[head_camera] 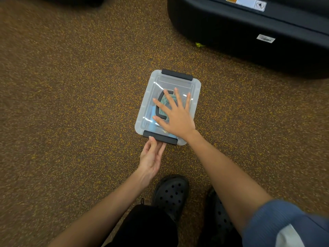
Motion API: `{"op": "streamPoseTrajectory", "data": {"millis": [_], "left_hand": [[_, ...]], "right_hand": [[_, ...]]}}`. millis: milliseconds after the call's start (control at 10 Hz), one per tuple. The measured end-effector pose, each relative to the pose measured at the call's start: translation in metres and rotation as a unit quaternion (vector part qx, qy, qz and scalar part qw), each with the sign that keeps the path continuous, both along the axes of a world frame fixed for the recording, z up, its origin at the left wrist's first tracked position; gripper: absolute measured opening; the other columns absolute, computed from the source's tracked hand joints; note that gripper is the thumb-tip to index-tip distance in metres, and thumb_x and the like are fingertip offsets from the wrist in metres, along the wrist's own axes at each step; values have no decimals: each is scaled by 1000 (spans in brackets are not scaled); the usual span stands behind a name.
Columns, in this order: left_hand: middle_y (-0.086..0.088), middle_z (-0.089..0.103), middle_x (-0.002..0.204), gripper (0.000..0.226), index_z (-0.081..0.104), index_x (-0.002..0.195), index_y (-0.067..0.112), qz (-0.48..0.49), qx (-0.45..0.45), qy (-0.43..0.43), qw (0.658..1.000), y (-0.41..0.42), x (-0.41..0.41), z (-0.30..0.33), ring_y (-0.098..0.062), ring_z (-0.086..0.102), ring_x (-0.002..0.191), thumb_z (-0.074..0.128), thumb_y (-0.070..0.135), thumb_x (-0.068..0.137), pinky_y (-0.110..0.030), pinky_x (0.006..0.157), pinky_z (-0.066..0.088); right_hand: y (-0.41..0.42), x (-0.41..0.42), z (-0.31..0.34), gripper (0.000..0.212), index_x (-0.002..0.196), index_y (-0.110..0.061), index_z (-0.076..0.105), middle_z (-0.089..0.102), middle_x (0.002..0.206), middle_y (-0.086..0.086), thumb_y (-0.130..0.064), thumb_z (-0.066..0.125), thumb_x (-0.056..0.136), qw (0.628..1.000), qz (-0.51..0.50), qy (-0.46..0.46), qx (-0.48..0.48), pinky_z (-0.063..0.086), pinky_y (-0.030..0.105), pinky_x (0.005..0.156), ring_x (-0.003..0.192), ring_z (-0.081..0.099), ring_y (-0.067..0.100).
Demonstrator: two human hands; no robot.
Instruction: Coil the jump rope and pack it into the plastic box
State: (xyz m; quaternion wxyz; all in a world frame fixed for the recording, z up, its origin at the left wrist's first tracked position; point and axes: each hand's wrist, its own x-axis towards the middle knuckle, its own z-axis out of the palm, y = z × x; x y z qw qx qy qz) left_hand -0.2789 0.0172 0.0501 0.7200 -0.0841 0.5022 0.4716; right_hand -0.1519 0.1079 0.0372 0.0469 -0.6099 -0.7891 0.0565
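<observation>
clear box [195,90] on speckled floor [71,104], rope [164,102] coiled inside. press lid [151,97] flat with spread right hand [175,118]; snap 6 o'clock latch [160,137] using left hand [151,157], fingers together at latch. check 12 o'clock latch [177,74] too.

A single head-worn wide-angle camera looks steeply down from above onto a speckled brown floor [71,104]. The plastic box [194,90] sits near the centre of the frame, fairly close. The left hand [151,157] and right hand [176,118] enter from the lower edge, forearms running up from the bottom corners. The person's black shoes [170,193] lie at lower centre, directly beneath the lens. A black object [249,41] fills the upper right, bowed by lens distortion.
</observation>
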Motion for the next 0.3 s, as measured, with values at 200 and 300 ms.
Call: {"op": "streamPoseTrajectory", "data": {"millis": [200, 300], "left_hand": [[-15, 63, 110, 32, 56, 106, 11, -105, 17, 144, 984, -7, 4, 7, -27, 61, 106, 45, 39, 95, -39, 89, 52], [-8, 57, 97, 41, 48, 105, 10, -121, -24, 379, 917, -6, 2, 5, -21, 58, 89, 44, 49, 94, -37, 82, 52]], "right_hand": [[0, 0, 6, 61, 147, -43, 25, 15, 161, 6, -68, 24, 92, 1000, -4, -6, -26, 2, 69, 112, 148, 3, 37], [4, 2, 10, 58, 147, -45, 24, 13, 161, 3, -66, 24, 93, 998, -5, 15, -61, -3, 68, 112, 149, 1, 35]]}}
